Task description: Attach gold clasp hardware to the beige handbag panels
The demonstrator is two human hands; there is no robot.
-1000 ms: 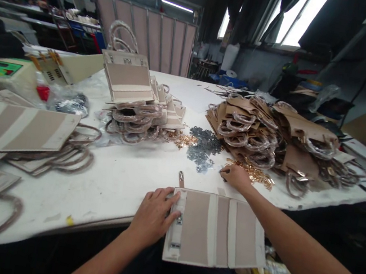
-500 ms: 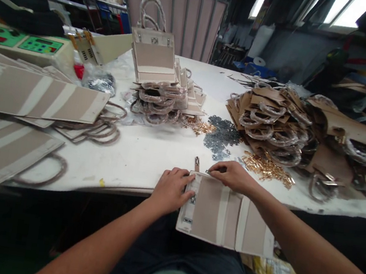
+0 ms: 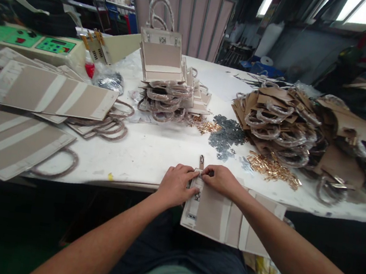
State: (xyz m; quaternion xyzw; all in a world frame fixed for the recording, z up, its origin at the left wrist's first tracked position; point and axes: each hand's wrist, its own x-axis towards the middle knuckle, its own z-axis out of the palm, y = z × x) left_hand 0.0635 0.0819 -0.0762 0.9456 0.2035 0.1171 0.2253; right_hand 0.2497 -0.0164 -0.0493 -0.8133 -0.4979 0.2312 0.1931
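An unfolded beige bag body [image 3: 212, 218] with pale bands lies at the table's front edge, overhanging toward my lap. My left hand [image 3: 179, 185] grips its upper left edge, thumb and fingertips on the pale border. Metal fittings [image 3: 192, 217] are set along that border. A narrow strap with a metal end [image 3: 202, 160] sticks out beyond the far edge. My right hand [image 3: 220, 179] pinches at the border's far corner, close to my left fingertips. Its fingers mostly hide the small piece they hold, which looked like a grey metal plate a moment before.
Grey metal plates [image 3: 225, 136] and gold-coloured fittings [image 3: 272, 168] lie in loose heaps ahead. Brown bag pieces with wrapped handles [image 3: 274, 118] are piled at right. More beige bag bodies [image 3: 53, 91] lie at left; a bag [image 3: 162, 57] stands on a stack at the back.
My right hand has moved left along the bag body's far edge to the border's corner, carrying the small grey plate. My left hand stays on the edge. The view has shifted slightly.
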